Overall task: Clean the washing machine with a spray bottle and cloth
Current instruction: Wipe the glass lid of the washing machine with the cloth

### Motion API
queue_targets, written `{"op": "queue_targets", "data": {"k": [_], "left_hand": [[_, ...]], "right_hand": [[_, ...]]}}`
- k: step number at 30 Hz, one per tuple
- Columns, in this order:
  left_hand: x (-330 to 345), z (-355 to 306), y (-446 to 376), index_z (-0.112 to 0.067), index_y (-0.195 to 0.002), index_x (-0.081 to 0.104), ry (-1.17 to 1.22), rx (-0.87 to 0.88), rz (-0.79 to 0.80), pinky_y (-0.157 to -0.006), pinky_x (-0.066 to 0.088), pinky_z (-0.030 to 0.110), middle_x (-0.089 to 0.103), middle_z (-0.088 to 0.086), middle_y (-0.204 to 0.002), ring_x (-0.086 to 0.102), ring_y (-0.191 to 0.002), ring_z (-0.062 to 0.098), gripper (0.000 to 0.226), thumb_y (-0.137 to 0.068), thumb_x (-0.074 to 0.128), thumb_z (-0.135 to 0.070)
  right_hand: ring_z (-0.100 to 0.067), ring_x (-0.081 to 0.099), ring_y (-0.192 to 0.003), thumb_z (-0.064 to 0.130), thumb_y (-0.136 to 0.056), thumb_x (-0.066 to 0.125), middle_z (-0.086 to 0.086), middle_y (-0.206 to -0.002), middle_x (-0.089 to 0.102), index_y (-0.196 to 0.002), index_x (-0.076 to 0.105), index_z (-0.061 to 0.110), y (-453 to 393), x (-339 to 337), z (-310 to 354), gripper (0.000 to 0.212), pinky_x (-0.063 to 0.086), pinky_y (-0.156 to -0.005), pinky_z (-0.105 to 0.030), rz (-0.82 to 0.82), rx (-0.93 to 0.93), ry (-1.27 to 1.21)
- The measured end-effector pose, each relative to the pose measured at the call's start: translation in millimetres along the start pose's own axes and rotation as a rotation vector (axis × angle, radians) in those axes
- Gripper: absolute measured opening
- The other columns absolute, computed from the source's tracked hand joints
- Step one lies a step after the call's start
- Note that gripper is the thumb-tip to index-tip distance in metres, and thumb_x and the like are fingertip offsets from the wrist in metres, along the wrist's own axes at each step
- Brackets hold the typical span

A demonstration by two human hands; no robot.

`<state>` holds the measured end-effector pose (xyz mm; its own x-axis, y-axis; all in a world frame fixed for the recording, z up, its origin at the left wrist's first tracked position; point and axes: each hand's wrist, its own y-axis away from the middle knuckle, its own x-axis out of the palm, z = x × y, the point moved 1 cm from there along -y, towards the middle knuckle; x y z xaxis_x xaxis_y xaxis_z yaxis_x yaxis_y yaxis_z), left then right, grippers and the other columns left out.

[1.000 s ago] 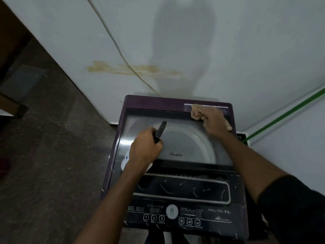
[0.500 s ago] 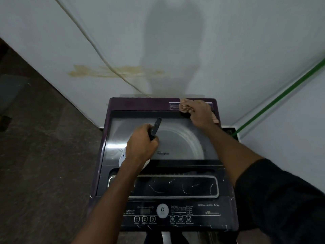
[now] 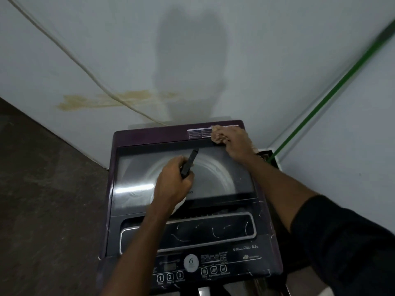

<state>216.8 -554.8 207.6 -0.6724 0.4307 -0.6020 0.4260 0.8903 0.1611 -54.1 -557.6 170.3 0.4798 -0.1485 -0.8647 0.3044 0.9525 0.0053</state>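
A purple top-loading washing machine [image 3: 149,135] with a grey glass lid stands against the white wall, seen from above. My left hand [image 3: 174,184] hovers over the lid's middle, gripping a white spray bottle [image 3: 178,207] whose black nozzle [image 3: 189,162] points toward the back. My right hand [image 3: 236,144] presses a beige cloth [image 3: 217,135] onto the machine's back right rim, next to a white label sticker [image 3: 198,133]. Most of the bottle's body is hidden under my left hand.
The dark control panel [image 3: 192,268] with numbered buttons lies at the near edge. A pale cable [image 3: 70,58] runs down the stained wall to the machine's back. A green pipe [image 3: 333,90] slants along the right corner. Dark stone floor [image 3: 47,189] lies to the left.
My right hand with the cloth slid a short way back and forth along the back rim. The left hand kept the bottle over the lid. The head camera shifted.
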Motion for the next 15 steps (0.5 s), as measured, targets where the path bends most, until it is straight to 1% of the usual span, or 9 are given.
{"op": "queue_targets", "data": {"k": [1, 3, 5, 6, 8, 10, 11, 13, 15], "left_hand": [[4, -1, -1, -0.036, -0.102, 0.066, -0.011, 0.001, 0.008, -0.077, 0.058, 0.041, 0.067, -0.014, -0.096, 0.066, -0.085, 0.009, 0.016, -0.086, 0.062, -0.036], [10, -6, -3, -0.036, -0.102, 0.066, -0.024, 0.007, 0.028, -0.077, 0.059, 0.044, 0.067, -0.014, -0.096, 0.065, -0.084, 0.011, 0.017, -0.086, 0.060, -0.038], [11, -10, -4, -0.037, -0.102, 0.066, -0.020, 0.000, 0.024, -0.077, 0.059, 0.045, 0.066, -0.015, -0.096, 0.065, -0.084, 0.011, 0.017, -0.086, 0.060, -0.038], [11, -11, -5, -0.037, -0.102, 0.066, -0.010, 0.002, 0.023, -0.078, 0.059, 0.045, 0.067, -0.015, -0.096, 0.065, -0.084, 0.010, 0.016, -0.086, 0.060, -0.038], [11, -11, -1, -0.037, -0.102, 0.067, 0.022, 0.004, 0.020, -0.080, 0.059, 0.044, 0.068, -0.015, -0.098, 0.065, -0.086, 0.009, 0.016, -0.087, 0.061, -0.035], [12, -11, 0, -0.035, -0.102, 0.067, 0.028, 0.013, 0.017, -0.082, 0.059, 0.046, 0.068, -0.014, -0.098, 0.066, -0.087, 0.010, 0.015, -0.088, 0.062, -0.033], [13, -12, 0, -0.035, -0.103, 0.067, 0.025, 0.015, 0.016, -0.082, 0.060, 0.047, 0.068, -0.014, -0.098, 0.066, -0.087, 0.012, 0.016, -0.088, 0.062, -0.033], [16, -13, 1, -0.034, -0.104, 0.067, 0.014, 0.012, 0.009, -0.082, 0.060, 0.047, 0.068, -0.014, -0.098, 0.066, -0.087, 0.014, 0.017, -0.087, 0.062, -0.034], [17, -13, 1, -0.034, -0.104, 0.066, -0.002, 0.015, 0.008, -0.080, 0.060, 0.046, 0.068, -0.014, -0.097, 0.066, -0.086, 0.013, 0.019, -0.086, 0.061, -0.036]], "right_hand": [[-0.028, 0.056, -0.130, 0.000, -0.092, 0.063, -0.001, -0.135, 0.068, -0.133, 0.070, 0.026, 12, 11, 9, 0.049, 0.039, -0.116, -0.043, 0.055, -0.023, -0.008], [-0.023, 0.048, -0.139, 0.007, -0.097, 0.064, 0.005, -0.143, 0.064, -0.134, 0.069, 0.032, 49, 26, 9, 0.046, 0.031, -0.122, -0.044, 0.146, -0.144, -0.019], [-0.021, 0.045, -0.141, 0.007, -0.097, 0.065, 0.006, -0.146, 0.063, -0.137, 0.068, 0.031, 73, 22, -9, 0.046, 0.025, -0.125, -0.045, 0.154, -0.205, -0.036], [-0.022, 0.047, -0.140, 0.005, -0.096, 0.064, 0.004, -0.145, 0.064, -0.138, 0.067, 0.029, 74, 13, -19, 0.048, 0.026, -0.125, -0.046, 0.123, -0.187, -0.028], [-0.030, 0.054, -0.133, -0.001, -0.092, 0.067, -0.003, -0.141, 0.067, -0.137, 0.068, 0.024, 59, -4, -34, 0.051, 0.036, -0.118, -0.048, 0.061, -0.083, -0.025], [-0.033, 0.059, -0.127, -0.005, -0.089, 0.068, -0.008, -0.137, 0.069, -0.136, 0.070, 0.017, 26, -16, -35, 0.052, 0.041, -0.113, -0.044, 0.008, -0.010, -0.042], [-0.033, 0.059, -0.128, -0.005, -0.089, 0.067, -0.008, -0.137, 0.069, -0.136, 0.069, 0.015, 11, -18, -31, 0.050, 0.040, -0.114, -0.042, -0.010, 0.007, -0.041], [-0.030, 0.059, -0.129, -0.005, -0.090, 0.065, -0.006, -0.138, 0.068, -0.132, 0.072, 0.014, 3, -14, -23, 0.047, 0.039, -0.115, -0.042, -0.022, 0.009, -0.065], [-0.026, 0.054, -0.133, -0.003, -0.093, 0.064, -0.004, -0.141, 0.066, -0.135, 0.070, 0.019, 27, -6, -23, 0.048, 0.035, -0.120, -0.044, 0.042, -0.040, -0.054]]}}
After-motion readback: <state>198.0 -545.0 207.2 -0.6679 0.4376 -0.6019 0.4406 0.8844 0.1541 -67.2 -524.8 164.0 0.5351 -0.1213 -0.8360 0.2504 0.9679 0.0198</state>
